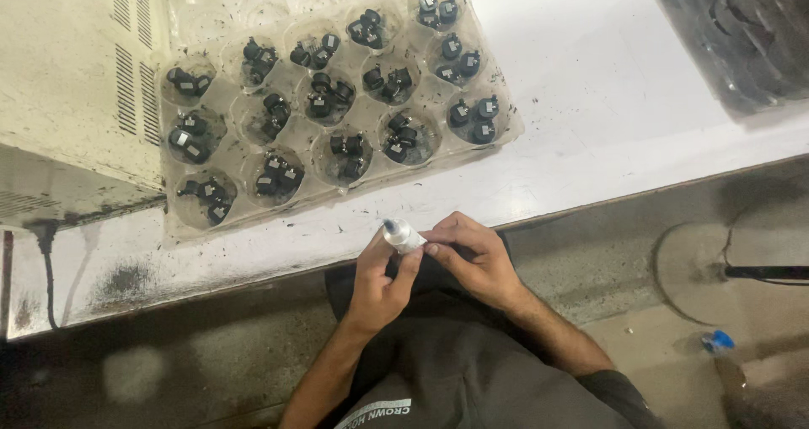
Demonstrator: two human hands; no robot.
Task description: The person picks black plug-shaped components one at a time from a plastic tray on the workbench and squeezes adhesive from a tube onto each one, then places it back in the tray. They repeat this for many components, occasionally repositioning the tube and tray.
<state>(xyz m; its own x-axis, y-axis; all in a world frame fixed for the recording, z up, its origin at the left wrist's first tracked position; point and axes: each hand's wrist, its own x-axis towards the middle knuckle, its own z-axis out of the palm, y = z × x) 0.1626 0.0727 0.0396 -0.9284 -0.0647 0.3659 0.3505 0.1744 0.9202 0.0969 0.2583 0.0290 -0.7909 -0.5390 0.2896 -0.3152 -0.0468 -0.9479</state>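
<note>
Both my hands meet just below the white bench edge, over my lap. A small white tube with a dark tip (401,235) sits between them. My left hand (379,279) wraps its lower part, thumb and fingers closed around it. My right hand (474,256) pinches the tube from the right side with its fingertips. Above them on the bench lies a clear plastic tray (509,127) with round cups, each cup holding two or three small black parts (394,82).
A cream machine housing (72,75) with vent slots stands at the left, a black cable (46,260) hanging beside it. A dark plastic tray (742,33) is at the top right. On the floor are a round base (699,269) and a blue-capped bottle (720,345).
</note>
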